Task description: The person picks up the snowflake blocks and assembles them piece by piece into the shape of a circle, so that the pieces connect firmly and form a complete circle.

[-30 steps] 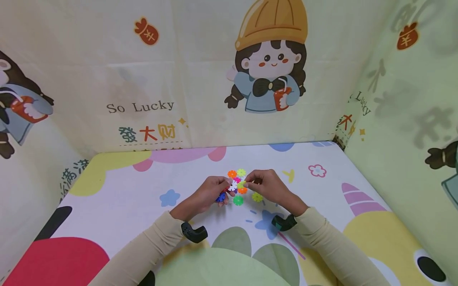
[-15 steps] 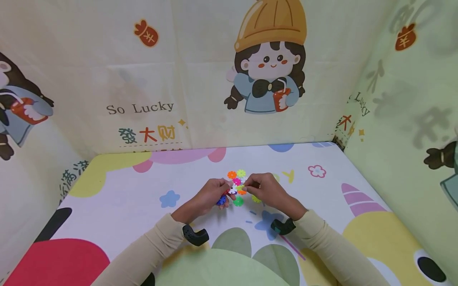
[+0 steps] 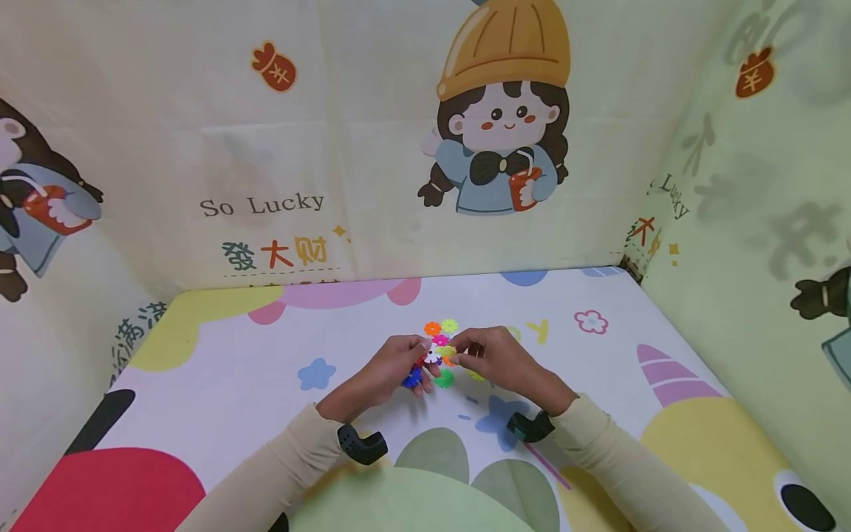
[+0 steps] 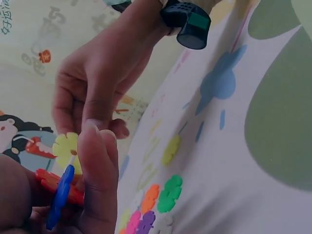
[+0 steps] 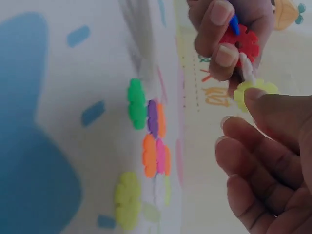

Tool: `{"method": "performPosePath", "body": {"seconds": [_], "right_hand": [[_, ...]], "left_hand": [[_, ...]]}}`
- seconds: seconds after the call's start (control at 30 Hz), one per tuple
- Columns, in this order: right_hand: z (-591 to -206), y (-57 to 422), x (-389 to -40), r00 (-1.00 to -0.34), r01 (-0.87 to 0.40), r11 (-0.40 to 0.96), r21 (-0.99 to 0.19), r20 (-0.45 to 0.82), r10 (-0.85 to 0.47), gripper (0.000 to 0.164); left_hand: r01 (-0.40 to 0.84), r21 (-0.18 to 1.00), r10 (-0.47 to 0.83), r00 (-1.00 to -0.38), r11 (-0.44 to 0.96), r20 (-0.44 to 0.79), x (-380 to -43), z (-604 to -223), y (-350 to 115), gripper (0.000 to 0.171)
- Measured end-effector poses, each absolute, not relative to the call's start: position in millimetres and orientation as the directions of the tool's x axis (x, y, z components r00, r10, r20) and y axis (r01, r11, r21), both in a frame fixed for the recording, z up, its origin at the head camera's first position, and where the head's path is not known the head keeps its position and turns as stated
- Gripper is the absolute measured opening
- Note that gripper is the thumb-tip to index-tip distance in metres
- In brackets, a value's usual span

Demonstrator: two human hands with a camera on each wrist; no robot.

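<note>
My left hand [image 3: 384, 369] grips a small chain of notched plastic snowflake discs: a blue disc [image 4: 61, 197], a red disc [image 5: 247, 44] and a white disc [image 5: 247, 67]. Between thumb and fingers of my right hand [image 3: 505, 360] is a yellow disc [image 4: 65, 147], its edge meeting the white one. Whether those two are slotted together or only touching, I cannot tell. Both hands are close together above the table. Under them lie loose discs, among them a green disc [image 5: 137, 105], a purple disc [image 5: 153, 118], an orange disc [image 5: 149, 156] and another yellow disc [image 5: 128, 200].
A printed cloth [image 3: 253, 414] covers the table. Beyond the hands lie an orange disc [image 3: 433, 328] and a yellow-green disc [image 3: 449, 325]. Patterned fabric walls [image 3: 372, 148] enclose the back and both sides. Each wrist wears a black device [image 3: 362, 445].
Holding the yellow disc, my right hand has shifted slightly down in the head view, now covering more of the loose yellow disc. The left hand keeps its grip, barely moved.
</note>
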State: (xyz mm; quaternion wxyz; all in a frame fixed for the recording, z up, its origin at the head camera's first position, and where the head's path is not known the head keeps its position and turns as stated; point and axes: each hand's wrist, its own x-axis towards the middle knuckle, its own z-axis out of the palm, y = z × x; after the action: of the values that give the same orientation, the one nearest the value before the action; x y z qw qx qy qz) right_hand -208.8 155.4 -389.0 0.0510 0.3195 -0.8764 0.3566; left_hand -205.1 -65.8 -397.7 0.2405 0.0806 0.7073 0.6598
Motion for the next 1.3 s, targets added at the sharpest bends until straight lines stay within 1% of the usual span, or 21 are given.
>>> {"method": "performPosePath", "body": {"seconds": [0.07, 0.13, 0.3, 0.4, 0.5, 0.6, 0.73, 0.83, 0.97, 1.13, 1.2, 1.3], "right_hand": [[-391.0, 158.8, -208.2, -0.801, -0.581, 0.577, -0.574, 0.276, -0.531, 0.020], [-393.6, 163.0, -208.1, -0.815, -0.560, 0.610, -0.561, 0.236, -0.530, 0.022], [-398.3, 173.3, -210.0, -0.865, -0.467, 0.678, -0.567, 0.134, -0.484, 0.015], [-400.1, 175.1, -210.6, -0.892, -0.403, 0.715, -0.571, 0.070, -0.447, 0.015], [-402.2, 175.7, -211.1, -0.904, -0.362, 0.740, -0.567, 0.020, -0.427, 0.017], [-403.1, 177.8, -211.5, -0.894, -0.371, 0.745, -0.554, -0.004, -0.448, 0.021], [-404.2, 182.0, -213.0, -0.872, -0.407, 0.738, -0.538, -0.012, -0.490, 0.024], [-407.1, 184.5, -214.7, -0.869, -0.409, 0.739, -0.534, -0.018, -0.494, 0.025], [-410.5, 185.0, -217.1, -0.877, -0.392, 0.747, -0.537, -0.027, -0.479, 0.025], [-410.7, 182.6, -219.2, -0.890, -0.352, 0.760, -0.546, -0.057, -0.453, 0.024], [-409.5, 181.7, -219.4, -0.897, -0.329, 0.772, -0.544, -0.076, -0.436, 0.023], [-408.2, 181.0, -219.2, -0.904, -0.306, 0.786, -0.538, -0.094, -0.416, 0.021]], "left_hand": [[-0.238, 0.967, 0.430, -0.867, 0.089, -0.253, -205.4, -399.1, -67.5, 0.029], [-0.277, 0.959, 0.412, -0.868, 0.063, -0.278, -205.7, -400.6, -69.4, 0.030], [-0.359, 0.933, 0.387, -0.860, 0.005, -0.332, -206.5, -400.6, -73.0, 0.034], [-0.387, 0.922, 0.377, -0.857, -0.018, -0.352, -206.0, -398.1, -73.0, 0.037], [-0.408, 0.913, 0.348, -0.858, -0.015, -0.377, -205.1, -396.9, -72.5, 0.042], [-0.417, 0.909, 0.324, -0.861, -0.006, -0.392, -204.1, -397.7, -71.8, 0.043], [-0.399, 0.917, 0.323, -0.869, -0.010, -0.374, -202.9, -398.7, -71.3, 0.042], [-0.387, 0.922, 0.332, -0.871, -0.005, -0.363, -203.0, -398.5, -71.0, 0.042], [-0.406, 0.914, 0.326, -0.865, -0.009, -0.381, -204.0, -397.5, -69.7, 0.044], [-0.390, 0.920, 0.296, -0.876, 0.027, -0.380, -204.6, -397.3, -66.9, 0.059], [-0.377, 0.925, 0.298, -0.879, 0.046, -0.373, -204.3, -398.1, -66.3, 0.061], [-0.372, 0.926, 0.312, -0.875, 0.057, -0.371, -203.6, -399.2, -66.0, 0.056]]}}
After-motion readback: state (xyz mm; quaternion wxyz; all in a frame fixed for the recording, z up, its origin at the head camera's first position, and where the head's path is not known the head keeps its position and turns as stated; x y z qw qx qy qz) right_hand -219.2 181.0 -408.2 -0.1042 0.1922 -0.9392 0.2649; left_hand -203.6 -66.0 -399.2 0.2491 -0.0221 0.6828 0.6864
